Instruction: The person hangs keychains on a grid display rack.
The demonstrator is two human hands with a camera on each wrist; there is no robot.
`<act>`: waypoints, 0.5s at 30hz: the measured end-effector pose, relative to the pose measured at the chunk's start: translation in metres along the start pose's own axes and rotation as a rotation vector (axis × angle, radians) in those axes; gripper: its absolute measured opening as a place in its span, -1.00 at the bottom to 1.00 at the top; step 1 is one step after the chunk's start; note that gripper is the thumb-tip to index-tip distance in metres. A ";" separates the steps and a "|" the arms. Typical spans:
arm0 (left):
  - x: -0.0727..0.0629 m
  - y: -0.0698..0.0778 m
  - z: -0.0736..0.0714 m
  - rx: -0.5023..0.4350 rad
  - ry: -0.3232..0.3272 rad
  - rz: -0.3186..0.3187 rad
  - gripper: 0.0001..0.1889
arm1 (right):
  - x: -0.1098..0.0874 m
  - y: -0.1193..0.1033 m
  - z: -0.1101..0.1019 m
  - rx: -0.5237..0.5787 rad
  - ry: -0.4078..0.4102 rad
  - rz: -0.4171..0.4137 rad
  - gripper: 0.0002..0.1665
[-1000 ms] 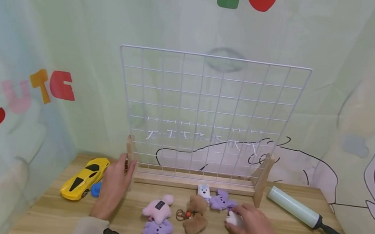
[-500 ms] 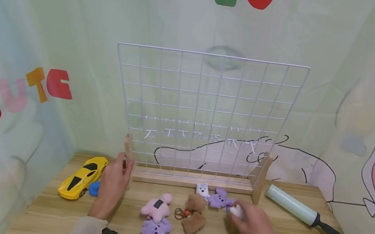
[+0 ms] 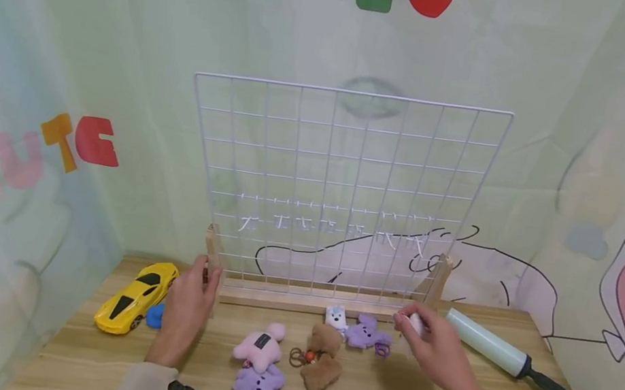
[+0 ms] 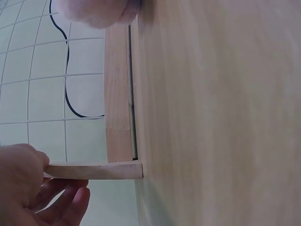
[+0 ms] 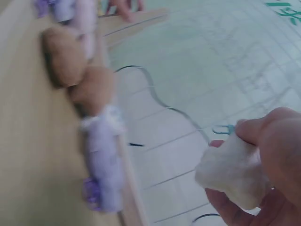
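Observation:
My left hand point(image 3: 189, 302) grips the left wooden upright point(image 4: 99, 170) of a stand that carries a white wire grid point(image 3: 354, 92). In the left wrist view, thumb and fingers lie on opposite sides of that upright. Raised off the table, my right hand point(image 3: 436, 347) pinches a small white plush keychain point(image 5: 230, 169); a teal clasp shows at its top. Below and left of it lie a purple plush keychain point(image 3: 366, 333) and a white dog plush point(image 3: 336, 318). Brown plushes point(image 3: 322, 370), a pink plush point(image 3: 260, 347) and another purple plush point(image 3: 260, 386) lie mid-table.
Several white hooks point(image 3: 386, 238) hang along the grid's lower part. A yellow toy car point(image 3: 137, 297) and a blue object point(image 3: 154, 315) are beside my left hand. A pale green hand pump point(image 3: 488, 345) lies at the right. A printed curtain point(image 3: 100, 14) stands behind.
My right hand has lifted the white plush from the table and moved up toward the stand's right end. The left hand stays on the upright.

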State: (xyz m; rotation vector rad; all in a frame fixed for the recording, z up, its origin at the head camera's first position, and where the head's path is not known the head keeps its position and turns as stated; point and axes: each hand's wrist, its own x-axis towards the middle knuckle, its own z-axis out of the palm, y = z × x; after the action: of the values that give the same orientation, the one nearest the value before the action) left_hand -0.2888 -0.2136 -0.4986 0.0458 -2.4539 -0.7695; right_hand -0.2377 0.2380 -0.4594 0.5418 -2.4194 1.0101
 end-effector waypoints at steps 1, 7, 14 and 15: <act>0.000 0.000 0.000 0.002 0.001 -0.002 -0.66 | 0.003 -0.002 -0.004 0.011 0.027 0.011 -0.96; 0.000 0.000 0.000 0.021 0.004 -0.014 -0.65 | 0.020 -0.014 -0.024 0.090 0.204 0.089 -0.93; -0.001 0.001 -0.001 0.047 -0.002 -0.026 -0.67 | 0.030 -0.028 -0.032 0.143 0.320 0.191 -0.82; -0.001 0.002 -0.001 0.049 -0.004 -0.025 -0.68 | 0.031 -0.030 -0.033 0.155 0.326 0.211 -0.80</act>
State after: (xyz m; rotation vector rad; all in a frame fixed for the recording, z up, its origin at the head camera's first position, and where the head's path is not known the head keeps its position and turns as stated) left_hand -0.2874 -0.2128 -0.4971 0.0938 -2.4802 -0.7200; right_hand -0.2388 0.2369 -0.4056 0.1557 -2.1493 1.2731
